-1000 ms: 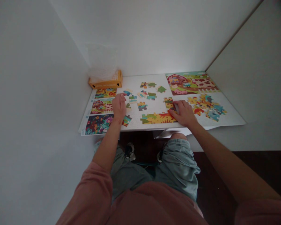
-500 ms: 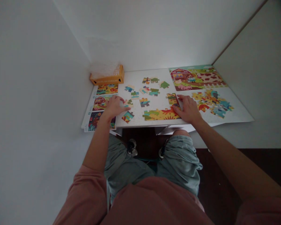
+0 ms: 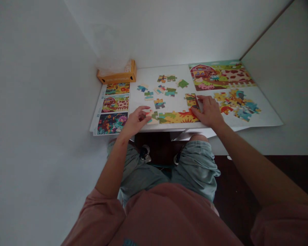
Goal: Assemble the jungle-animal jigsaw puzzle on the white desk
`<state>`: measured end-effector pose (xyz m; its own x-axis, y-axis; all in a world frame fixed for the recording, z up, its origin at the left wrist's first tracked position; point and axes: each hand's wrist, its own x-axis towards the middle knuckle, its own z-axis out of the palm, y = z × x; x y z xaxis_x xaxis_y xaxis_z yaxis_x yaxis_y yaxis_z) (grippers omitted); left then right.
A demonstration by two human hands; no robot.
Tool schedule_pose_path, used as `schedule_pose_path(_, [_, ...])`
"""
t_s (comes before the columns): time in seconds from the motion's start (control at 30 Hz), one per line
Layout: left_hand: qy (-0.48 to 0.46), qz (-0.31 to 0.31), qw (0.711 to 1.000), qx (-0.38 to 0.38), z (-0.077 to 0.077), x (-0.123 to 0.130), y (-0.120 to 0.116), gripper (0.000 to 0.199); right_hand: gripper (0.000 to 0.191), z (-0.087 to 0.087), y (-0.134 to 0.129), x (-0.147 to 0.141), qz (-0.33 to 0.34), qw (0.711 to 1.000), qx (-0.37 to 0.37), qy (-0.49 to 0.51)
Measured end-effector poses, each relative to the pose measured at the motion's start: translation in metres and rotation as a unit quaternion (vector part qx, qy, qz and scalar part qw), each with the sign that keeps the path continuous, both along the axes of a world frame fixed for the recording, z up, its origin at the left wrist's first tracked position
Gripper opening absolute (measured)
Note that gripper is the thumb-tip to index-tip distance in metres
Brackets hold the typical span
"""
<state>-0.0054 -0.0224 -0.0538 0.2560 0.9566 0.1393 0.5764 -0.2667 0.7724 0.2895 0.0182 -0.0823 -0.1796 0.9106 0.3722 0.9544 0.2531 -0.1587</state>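
My left hand (image 3: 136, 122) pinches a green and pale puzzle piece (image 3: 154, 117) at the left end of a joined puzzle section (image 3: 179, 117). The piece lies against that end; whether it is interlocked I cannot tell. The section is yellow with red and green shapes and turns upward at its right end in a brown and green part (image 3: 190, 100). My right hand (image 3: 209, 111) rests at this corner, thumb on the lower part and index finger by the right edge, fingers apart. Just above the section lies a loose yellow and blue piece (image 3: 159, 104).
Several loose pieces (image 3: 170, 92) lie farther back on the white table (image 3: 140, 77). A finished farm puzzle (image 3: 220, 76) is at the back right, with a heap of pieces (image 3: 237, 104) before it. A picture sheet (image 3: 115, 103) and a yellow box (image 3: 119, 78) are at the left.
My left hand has moved right, bringing the green and pale piece against the section's left end. The right hand stays at the corner. The view has tilted slightly.
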Motion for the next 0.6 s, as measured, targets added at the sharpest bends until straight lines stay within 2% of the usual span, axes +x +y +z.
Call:
schedule_pose_path(0.2, [0.055,0.031,0.997,0.05,-0.012,0.008,-0.006,0.029,0.046,-0.002,0.0,0.001,0.003,1.0,-0.007,-0.007])
schedule_pose_path(0.43, [0.143,0.056,0.986,0.06,-0.011,0.01,-0.003,0.028,0.043,0.009,-0.004,-0.003,-0.005,0.999,-0.048,-0.006])
schedule_pose_path(0.6, [0.174,0.044,0.981,0.076,-0.006,0.016,-0.009,0.029,0.04,0.01,-0.005,-0.003,-0.014,0.998,-0.059,-0.003])
